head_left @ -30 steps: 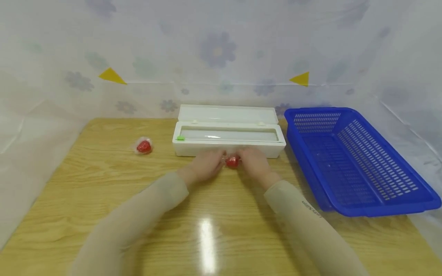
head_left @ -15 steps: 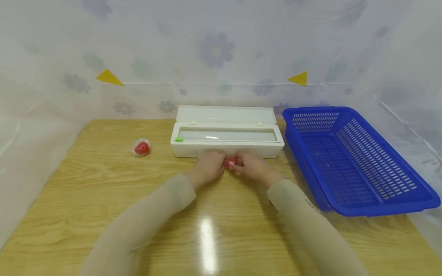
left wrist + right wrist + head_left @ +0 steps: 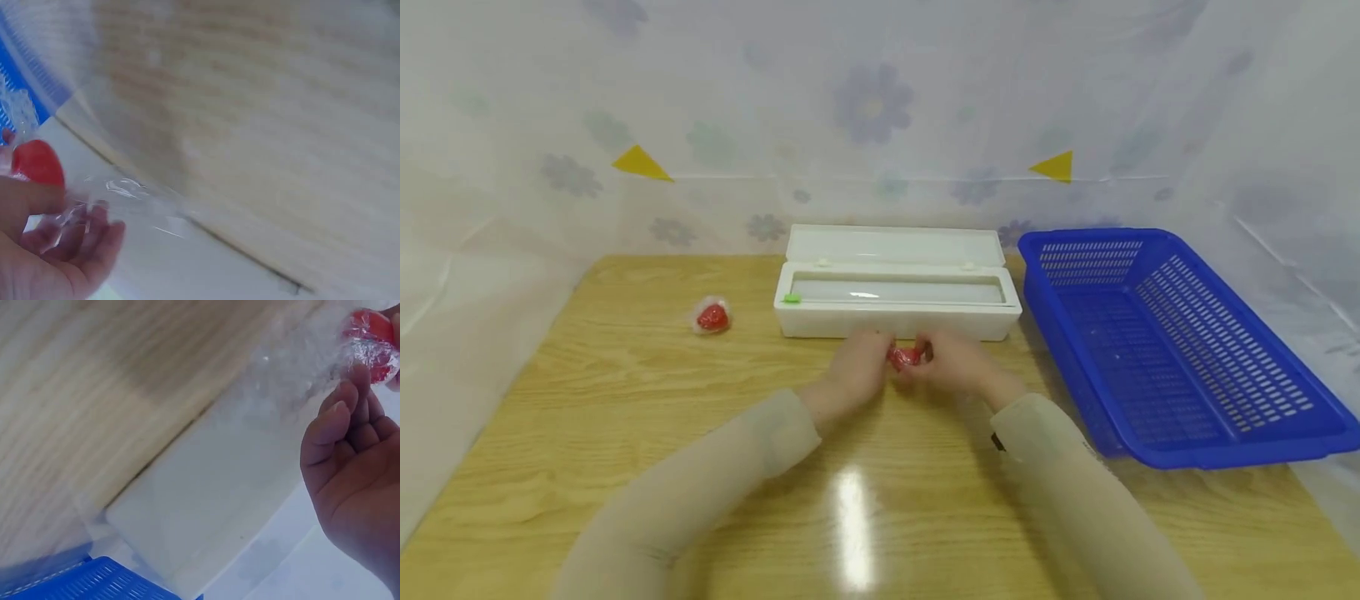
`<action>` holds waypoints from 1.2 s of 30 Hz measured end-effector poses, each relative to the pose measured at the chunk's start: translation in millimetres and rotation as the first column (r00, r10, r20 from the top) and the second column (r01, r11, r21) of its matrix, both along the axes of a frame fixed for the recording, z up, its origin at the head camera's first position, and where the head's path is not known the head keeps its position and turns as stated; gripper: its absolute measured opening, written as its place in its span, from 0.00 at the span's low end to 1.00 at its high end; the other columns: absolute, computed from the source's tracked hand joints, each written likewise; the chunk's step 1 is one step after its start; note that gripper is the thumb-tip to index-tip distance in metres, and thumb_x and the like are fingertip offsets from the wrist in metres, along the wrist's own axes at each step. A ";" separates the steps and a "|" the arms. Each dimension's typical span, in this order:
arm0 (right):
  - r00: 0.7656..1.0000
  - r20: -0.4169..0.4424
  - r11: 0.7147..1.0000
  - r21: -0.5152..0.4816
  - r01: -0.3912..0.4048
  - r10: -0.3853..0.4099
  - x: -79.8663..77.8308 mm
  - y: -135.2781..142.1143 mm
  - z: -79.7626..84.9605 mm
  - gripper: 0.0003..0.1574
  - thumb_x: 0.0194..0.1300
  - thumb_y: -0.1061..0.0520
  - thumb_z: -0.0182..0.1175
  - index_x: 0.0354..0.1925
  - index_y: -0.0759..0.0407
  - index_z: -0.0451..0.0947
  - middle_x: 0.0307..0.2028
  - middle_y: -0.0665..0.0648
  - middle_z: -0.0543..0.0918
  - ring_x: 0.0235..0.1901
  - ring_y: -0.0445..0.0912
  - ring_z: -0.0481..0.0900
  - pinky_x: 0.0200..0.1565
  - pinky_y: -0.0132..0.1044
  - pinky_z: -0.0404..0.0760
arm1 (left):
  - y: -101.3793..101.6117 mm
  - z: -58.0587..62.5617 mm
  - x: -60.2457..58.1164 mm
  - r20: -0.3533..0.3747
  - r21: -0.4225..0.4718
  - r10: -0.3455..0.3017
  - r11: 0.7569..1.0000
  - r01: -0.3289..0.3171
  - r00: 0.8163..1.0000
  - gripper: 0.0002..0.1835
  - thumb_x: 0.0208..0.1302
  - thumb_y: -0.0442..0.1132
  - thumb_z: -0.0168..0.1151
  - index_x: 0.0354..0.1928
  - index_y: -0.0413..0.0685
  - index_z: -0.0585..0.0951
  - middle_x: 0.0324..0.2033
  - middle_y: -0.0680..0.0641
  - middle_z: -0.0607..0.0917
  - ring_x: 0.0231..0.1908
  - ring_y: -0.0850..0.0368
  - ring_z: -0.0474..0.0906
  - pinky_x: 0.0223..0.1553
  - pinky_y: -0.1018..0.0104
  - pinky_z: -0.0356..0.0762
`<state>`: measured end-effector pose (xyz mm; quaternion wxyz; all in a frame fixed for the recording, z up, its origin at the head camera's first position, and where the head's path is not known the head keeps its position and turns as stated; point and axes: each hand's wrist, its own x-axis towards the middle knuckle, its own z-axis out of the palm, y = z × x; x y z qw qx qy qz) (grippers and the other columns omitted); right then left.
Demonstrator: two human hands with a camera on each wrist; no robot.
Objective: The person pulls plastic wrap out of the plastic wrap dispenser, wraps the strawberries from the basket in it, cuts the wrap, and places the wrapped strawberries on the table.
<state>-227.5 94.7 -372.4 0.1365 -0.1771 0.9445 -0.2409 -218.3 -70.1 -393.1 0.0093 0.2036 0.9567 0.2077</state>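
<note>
A small red rounded piece (image 3: 904, 357), its exact kind unclear, is held just in front of the white cling film dispenser (image 3: 898, 322). Clear cling film (image 3: 281, 369) is bunched around it, with loose film trailing off to the side (image 3: 125, 187). From the left, my left hand (image 3: 859, 367) pinches the wrapped piece between thumb and fingers. My right hand (image 3: 958, 362) grips it from the other side, fingers curled at the film. Farther left on the table lies another red piece (image 3: 712, 317) wrapped in film.
The dispenser's lid (image 3: 895, 244) stands raised at the back, and a green slide cutter (image 3: 792, 298) sits at its left end. To the right is a blue perforated basket (image 3: 1071, 367). Wooden tabletop (image 3: 700, 417) stretches in front, with a flower-patterned sheet (image 3: 872, 133) behind.
My hands have stayed at the dispenser's front, shifting slightly around the red piece. The right hand's thumb has come round its near side. The other wrapped piece has not moved.
</note>
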 end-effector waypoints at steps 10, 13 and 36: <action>0.978 -0.062 0.973 -0.132 0.190 -0.199 7.7 -10.5 20.9 0.24 0.54 0.42 0.66 0.32 0.59 0.72 0.24 0.54 0.75 0.22 0.44 0.69 0.22 0.32 0.68 | -0.3 16.6 -8.7 0.040 0.464 0.146 0.873 -0.148 0.988 0.11 0.71 0.34 0.45 0.47 0.39 0.76 0.35 0.41 0.81 0.30 0.55 0.76 0.32 0.67 0.78; 0.965 -0.087 0.963 -0.136 0.233 -0.246 10.2 -16.3 20.2 0.25 0.53 0.41 0.67 0.33 0.59 0.72 0.24 0.54 0.75 0.21 0.45 0.69 0.22 0.32 0.67 | 1.6 20.5 -11.6 0.254 0.597 0.165 0.748 -0.289 0.953 0.13 0.71 0.34 0.45 0.49 0.37 0.76 0.34 0.38 0.82 0.26 0.58 0.75 0.25 0.72 0.76; 0.955 -0.158 0.938 -0.285 0.198 -0.250 19.4 -28.7 11.5 0.22 0.60 0.49 0.63 0.45 0.63 0.73 0.23 0.55 0.73 0.22 0.44 0.68 0.25 0.32 0.68 | 14.1 42.0 -11.0 0.598 0.784 -0.064 0.254 -0.566 0.799 0.14 0.73 0.44 0.41 0.48 0.40 0.62 0.33 0.50 0.68 0.33 0.60 0.65 0.36 0.73 0.64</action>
